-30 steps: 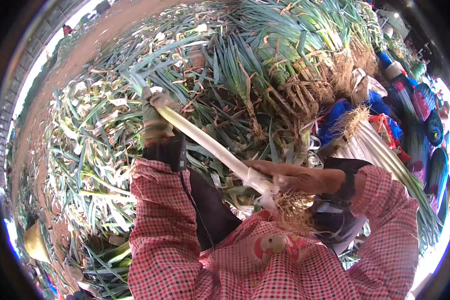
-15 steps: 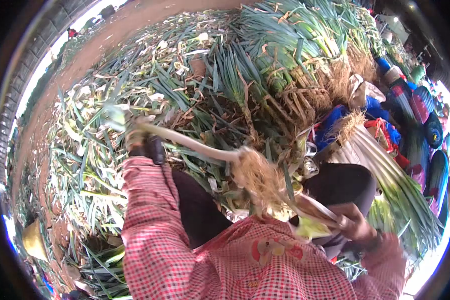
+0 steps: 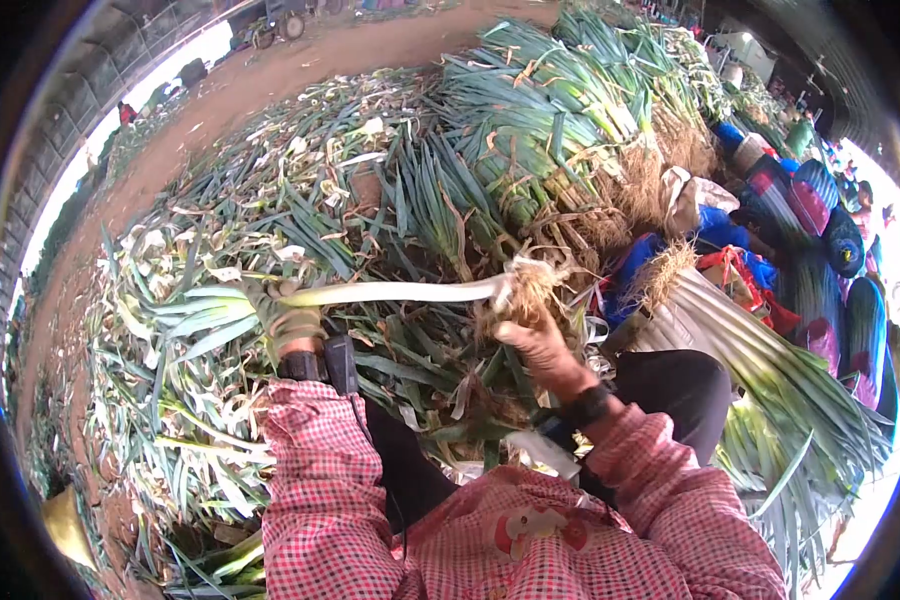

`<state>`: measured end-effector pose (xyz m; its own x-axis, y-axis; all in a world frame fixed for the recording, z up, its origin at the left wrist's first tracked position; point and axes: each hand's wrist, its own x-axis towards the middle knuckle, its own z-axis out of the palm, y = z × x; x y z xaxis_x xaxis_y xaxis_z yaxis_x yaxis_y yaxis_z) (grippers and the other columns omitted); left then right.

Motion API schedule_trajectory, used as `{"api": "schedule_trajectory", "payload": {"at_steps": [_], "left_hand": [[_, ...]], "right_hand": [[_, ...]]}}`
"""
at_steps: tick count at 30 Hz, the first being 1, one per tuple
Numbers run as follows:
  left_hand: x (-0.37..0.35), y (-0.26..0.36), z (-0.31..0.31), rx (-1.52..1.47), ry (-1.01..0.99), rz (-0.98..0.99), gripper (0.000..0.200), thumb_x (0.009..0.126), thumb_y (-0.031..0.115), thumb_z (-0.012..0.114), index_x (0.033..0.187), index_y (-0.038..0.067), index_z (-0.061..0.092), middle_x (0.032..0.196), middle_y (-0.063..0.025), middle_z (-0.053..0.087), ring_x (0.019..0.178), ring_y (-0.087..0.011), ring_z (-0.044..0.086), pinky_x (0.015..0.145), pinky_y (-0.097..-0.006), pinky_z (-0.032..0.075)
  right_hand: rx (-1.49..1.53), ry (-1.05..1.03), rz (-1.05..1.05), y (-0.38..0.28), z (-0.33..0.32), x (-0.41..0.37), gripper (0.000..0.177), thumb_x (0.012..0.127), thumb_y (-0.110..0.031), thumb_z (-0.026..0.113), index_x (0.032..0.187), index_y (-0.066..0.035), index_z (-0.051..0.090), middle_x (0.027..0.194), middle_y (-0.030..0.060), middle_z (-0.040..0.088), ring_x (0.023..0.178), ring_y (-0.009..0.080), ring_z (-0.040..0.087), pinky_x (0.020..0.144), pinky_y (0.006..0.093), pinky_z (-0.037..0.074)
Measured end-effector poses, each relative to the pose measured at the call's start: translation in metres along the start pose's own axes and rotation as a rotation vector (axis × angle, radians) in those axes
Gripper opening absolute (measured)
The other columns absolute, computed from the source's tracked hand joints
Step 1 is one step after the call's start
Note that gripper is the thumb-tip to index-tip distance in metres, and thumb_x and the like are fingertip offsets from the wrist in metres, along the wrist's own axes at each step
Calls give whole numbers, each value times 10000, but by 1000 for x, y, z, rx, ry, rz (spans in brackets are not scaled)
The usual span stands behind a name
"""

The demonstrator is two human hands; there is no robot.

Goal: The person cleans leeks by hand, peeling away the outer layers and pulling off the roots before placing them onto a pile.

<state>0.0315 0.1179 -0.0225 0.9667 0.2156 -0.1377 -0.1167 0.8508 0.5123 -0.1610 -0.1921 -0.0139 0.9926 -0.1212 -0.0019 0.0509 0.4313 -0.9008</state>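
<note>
A single leek (image 3: 400, 291) lies nearly level in front of me, its pale shaft running left to right. My left hand (image 3: 288, 318), in a greenish glove, is closed around it where the green leaves begin, and the leaves fan out to the left. At the other end is a tuft of brown roots (image 3: 530, 285). My right hand (image 3: 547, 355) is bare and closes on that root end from below, its fingertips partly hidden among the roots. To the right, a bundle of pale-stemmed leeks (image 3: 740, 320) rests beside my knee, roots pointing away.
Leaf scraps and peelings (image 3: 190, 420) cover the ground on the left. A big heap of leeks with roots (image 3: 570, 120) stands ahead. Blue and red bags (image 3: 740, 270) and rolled bundles (image 3: 820, 300) lie at the right. A yellow container (image 3: 68, 528) sits lower left.
My right hand has moved from the lower right, where it held a pale peeled strip, up to the leek's roots. The leek has straightened and its root end has risen.
</note>
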Motion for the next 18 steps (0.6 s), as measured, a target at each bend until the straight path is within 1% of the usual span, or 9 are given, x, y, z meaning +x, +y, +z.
{"api": "schedule_trajectory", "payload": {"at_steps": [1,4,6,7,12,13,14,17,18], "left_hand": [[2,-6,13,-32,124,28,510,737,577,632,545,220,323,464,75,324,448,-96,349,911,-605,316],[-21,-1,40,-102,55,-9,485,744,561,630,545,223,344,475,76,357,436,-104,362,883,-611,334],[-1,3,22,-28,71,49,478,746,562,623,535,228,354,446,83,342,425,-97,370,788,-566,403],[-5,10,23,-2,36,-2,477,747,557,628,538,228,352,452,84,341,426,-99,369,751,-515,428],[67,27,-51,156,-84,-39,510,750,587,617,581,191,343,543,38,353,560,-138,423,607,-351,409],[19,38,-16,229,18,-21,486,741,565,640,622,167,389,580,21,405,590,-175,439,593,-320,401],[60,50,-65,209,-112,-61,463,747,561,634,770,120,496,677,-13,486,632,-193,473,618,-325,417],[62,42,-72,211,-36,-10,462,783,558,566,947,136,474,898,-18,459,832,-204,438,771,-377,333],[63,36,-71,214,-30,2,473,795,557,544,1006,141,466,972,-20,449,899,-207,426,823,-394,304]], "right_hand": [[20,0,-41,8,13,7,670,727,-167,766,1279,-54,401,1149,21,528,1055,149,501,939,309,398],[89,79,-3,2,37,0,372,842,-166,644,1167,-71,490,927,1,564,843,105,525,778,279,442],[235,176,243,-13,31,-20,134,866,-164,611,937,-84,530,656,-32,482,500,71,417,452,236,359],[258,168,225,-28,28,-33,58,904,-152,535,897,-96,523,581,-52,424,436,63,350,406,230,287],[312,72,164,-104,-14,-119,255,906,-214,484,1089,-40,522,830,72,575,686,143,559,560,249,423],[277,93,93,-124,-30,-134,296,907,-248,477,1109,-35,515,901,106,595,740,157,579,601,258,445],[200,125,16,-138,-47,-144,337,908,-282,470,1129,-30,508,971,140,615,793,171,599,642,266,466],[-373,28,-30,-114,-94,-151,421,864,-308,551,1177,-29,515,987,153,643,832,190,618,722,285,490],[-1064,112,-53,-98,-93,-144,452,834,-296,605,1192,-34,521,932,145,650,834,205,620,757,297,488]]}}
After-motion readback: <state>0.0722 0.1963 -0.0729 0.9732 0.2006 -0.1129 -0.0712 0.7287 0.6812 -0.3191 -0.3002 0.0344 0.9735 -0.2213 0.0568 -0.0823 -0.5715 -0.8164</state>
